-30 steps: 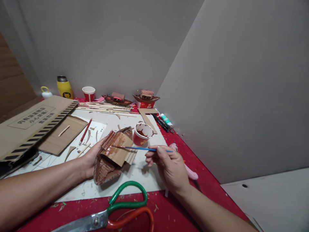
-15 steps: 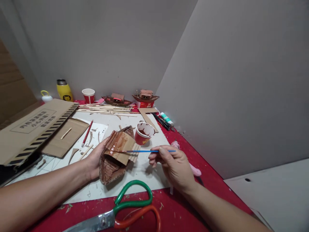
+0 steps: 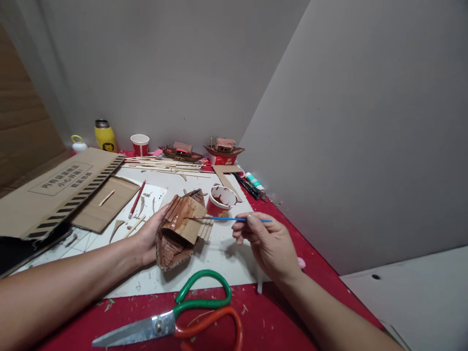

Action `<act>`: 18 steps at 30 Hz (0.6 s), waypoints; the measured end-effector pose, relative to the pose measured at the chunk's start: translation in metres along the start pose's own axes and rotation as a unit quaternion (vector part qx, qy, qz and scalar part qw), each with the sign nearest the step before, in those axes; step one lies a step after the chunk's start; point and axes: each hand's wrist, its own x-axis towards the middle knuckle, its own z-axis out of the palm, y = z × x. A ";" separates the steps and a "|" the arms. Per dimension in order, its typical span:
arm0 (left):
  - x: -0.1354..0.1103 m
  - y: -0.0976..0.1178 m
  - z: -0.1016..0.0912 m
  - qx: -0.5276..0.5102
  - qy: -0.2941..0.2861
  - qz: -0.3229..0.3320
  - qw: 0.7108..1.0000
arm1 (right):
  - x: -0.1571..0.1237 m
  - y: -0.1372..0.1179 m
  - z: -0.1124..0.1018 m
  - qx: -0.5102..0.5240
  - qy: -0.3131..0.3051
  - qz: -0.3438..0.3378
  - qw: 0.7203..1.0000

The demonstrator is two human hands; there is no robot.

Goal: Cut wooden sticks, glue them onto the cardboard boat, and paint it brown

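A cardboard model boat (image 3: pixel 175 235) with a folded corrugated roof, partly coated in wet brown paint, rests on the white work sheet (image 3: pixel 219 258). My left hand (image 3: pixel 151 233) cups its left side and holds it steady. My right hand (image 3: pixel 268 243) pinches a thin blue-handled paintbrush (image 3: pixel 234 219), whose tip touches the roof near its right edge. Just behind the brush stands a red paper cup (image 3: pixel 221 201) with brown paint inside.
Large scissors (image 3: pixel 183 319) with green and orange handles lie near the front on the red cloth. Cardboard sheets (image 3: pixel 62 185) lie at left. Wooden sticks (image 3: pixel 164 165), two finished model boats (image 3: pixel 224 147), a red cup (image 3: pixel 140 144) and a yellow bottle (image 3: pixel 105 136) line the back wall.
The brush tip has travelled from the roof's left part toward its right edge. The view shifted slightly; both hands keep their holds.
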 end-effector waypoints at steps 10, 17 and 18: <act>0.000 0.002 -0.001 -0.010 0.007 -0.018 1.000 | 0.024 -0.026 -0.031 -0.092 0.219 -0.210 0.948; 0.002 0.001 -0.005 0.004 -0.011 -0.012 1.000 | 0.039 -0.031 -0.028 -0.360 0.045 -0.155 0.919; 0.003 0.001 -0.004 0.003 -0.014 -0.012 1.000 | 0.042 -0.030 -0.026 -0.369 0.026 -0.148 0.917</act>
